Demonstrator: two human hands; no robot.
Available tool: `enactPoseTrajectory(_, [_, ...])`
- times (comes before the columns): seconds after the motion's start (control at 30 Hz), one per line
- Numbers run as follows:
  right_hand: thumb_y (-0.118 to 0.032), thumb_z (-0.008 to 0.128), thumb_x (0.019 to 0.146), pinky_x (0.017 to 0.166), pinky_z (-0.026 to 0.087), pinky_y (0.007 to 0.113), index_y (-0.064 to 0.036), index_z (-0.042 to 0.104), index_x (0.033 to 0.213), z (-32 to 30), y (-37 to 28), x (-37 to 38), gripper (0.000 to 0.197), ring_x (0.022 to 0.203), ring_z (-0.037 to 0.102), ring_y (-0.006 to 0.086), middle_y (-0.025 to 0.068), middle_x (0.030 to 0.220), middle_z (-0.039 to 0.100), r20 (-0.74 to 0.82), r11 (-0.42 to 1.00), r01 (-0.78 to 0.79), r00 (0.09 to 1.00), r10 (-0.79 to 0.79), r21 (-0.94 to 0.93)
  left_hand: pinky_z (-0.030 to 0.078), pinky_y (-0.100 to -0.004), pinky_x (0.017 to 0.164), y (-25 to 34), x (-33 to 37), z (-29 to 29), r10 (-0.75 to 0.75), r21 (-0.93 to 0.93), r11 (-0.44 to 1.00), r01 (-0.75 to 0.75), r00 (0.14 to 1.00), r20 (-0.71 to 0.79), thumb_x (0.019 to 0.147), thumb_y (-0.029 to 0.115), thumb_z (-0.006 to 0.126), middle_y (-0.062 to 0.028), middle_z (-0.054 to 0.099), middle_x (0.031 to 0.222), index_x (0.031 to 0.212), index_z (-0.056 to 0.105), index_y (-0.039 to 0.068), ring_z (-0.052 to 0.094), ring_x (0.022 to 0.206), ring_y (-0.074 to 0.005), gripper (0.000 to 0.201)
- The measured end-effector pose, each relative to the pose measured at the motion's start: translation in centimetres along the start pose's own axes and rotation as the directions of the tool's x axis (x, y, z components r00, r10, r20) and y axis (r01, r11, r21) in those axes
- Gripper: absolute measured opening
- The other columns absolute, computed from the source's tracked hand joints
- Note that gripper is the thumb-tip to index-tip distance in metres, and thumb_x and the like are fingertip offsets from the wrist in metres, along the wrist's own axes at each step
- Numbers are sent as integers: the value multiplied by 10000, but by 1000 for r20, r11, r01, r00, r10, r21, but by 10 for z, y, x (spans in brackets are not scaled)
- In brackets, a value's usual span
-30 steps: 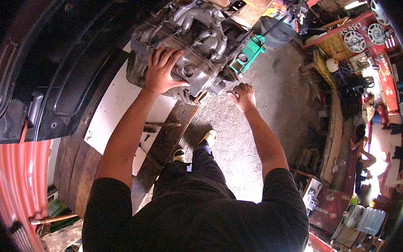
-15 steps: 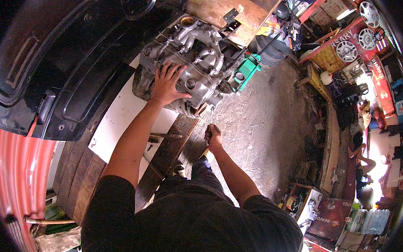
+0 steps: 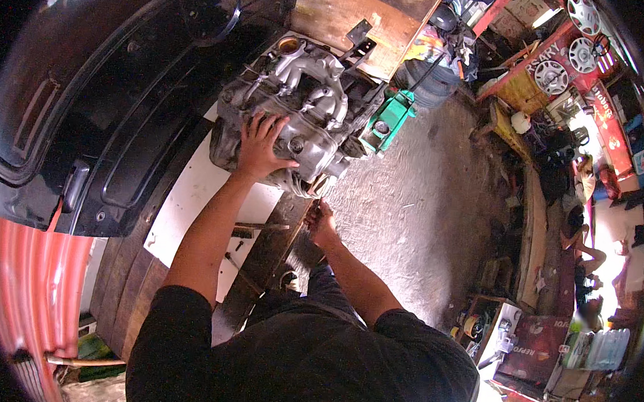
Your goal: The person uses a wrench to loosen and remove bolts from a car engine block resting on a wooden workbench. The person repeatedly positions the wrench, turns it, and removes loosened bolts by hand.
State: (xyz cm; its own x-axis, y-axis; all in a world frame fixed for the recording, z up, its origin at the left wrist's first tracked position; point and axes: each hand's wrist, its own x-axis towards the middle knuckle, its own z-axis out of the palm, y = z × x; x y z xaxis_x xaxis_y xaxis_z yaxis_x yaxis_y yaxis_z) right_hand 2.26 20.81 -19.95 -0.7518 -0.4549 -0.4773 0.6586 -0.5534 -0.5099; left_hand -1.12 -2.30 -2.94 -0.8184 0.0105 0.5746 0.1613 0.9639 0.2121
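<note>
A grey metal engine (image 3: 315, 101) sits on the bench before me, its curved intake pipes facing up. My left hand (image 3: 262, 149) lies open on its near side, fingers spread over the metal cover. Below the engine's near edge, my right hand (image 3: 322, 225) is closed around a slim metal hand tool whose upper end points at the engine. Most of that tool is hidden by my fingers, and I cannot tell whether it touches the engine.
A dark vehicle panel (image 3: 147, 109) fills the left. Beyond the engine stands a wooden board (image 3: 363, 12); a green boxy object (image 3: 391, 120) is to its right. Under my left arm lie a white sheet (image 3: 189, 200) and loose bolts. A person (image 3: 583, 250) sits far right.
My right hand has moved left and slightly down with the tool, whose shaft shows less now. My left hand stays on the engine. The whole view has shifted a little.
</note>
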Motion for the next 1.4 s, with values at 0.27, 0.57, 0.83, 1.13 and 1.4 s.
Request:
enactPoseTrajectory(0.27, [-395, 516, 965, 713, 435, 364, -90, 555, 898, -36, 7, 37, 315, 710, 515, 187, 33, 757, 538, 53, 971, 169, 985, -163, -167, 187, -610, 1069, -2, -2, 4, 13, 29, 1000, -12, 1000, -25, 491, 725, 724, -52, 391, 1407, 1439, 358, 220, 262, 1356, -339, 1135])
enactPoseTrajectory(0.57, [-370, 618, 908, 828, 464, 365, -110, 673, 1033, -93, -121, 88, 293, 927, 604, 257, 83, 943, 659, 377, -25, 395, 853, -361, -918, 210, -602, 1058, 0, 3, 2, 47, -17, 999, -48, 997, -62, 457, 637, 807, -44, 406, 1391, 1422, 385, 219, 278, 1347, -330, 1133])
enactPoseTrajectory(0.83, [-282, 579, 854, 854, 457, 395, -209, 708, 940, -12, -221, 66, 172, 910, 551, 272, 54, 882, 631, 794, -832, 474, 604, 69, -288, 217, -612, 1053, 5, 2, -3, 6, 26, 1000, -6, 1000, -10, 430, 588, 838, -50, 412, 1396, 1402, 411, 208, 284, 1343, -362, 1128])
enactPoseTrajectory(1.13, [-379, 667, 817, 920, 431, 466, -75, 674, 933, -16, -201, 46, 326, 1027, 537, 370, 170, 997, 614, 796, -690, 504, 580, -175, -519, 225, -591, 1061, 3, 1, -3, 1, 27, 1000, 0, 1000, -25, 418, 610, 827, -51, 419, 1383, 1391, 425, 200, 295, 1337, -357, 1130])
enactPoseTrajectory(1.4, [-298, 729, 733, 771, 462, 445, -48, 636, 804, -32, -193, 72, 276, 828, 574, 368, 159, 821, 603, 782, -508, 647, 617, -88, -568, 245, -592, 1037, 0, 2, 0, 17, 33, 999, -16, 999, -36, 437, 642, 804, -31, 411, 1373, 1389, 425, 233, 316, 1319, -323, 1103])
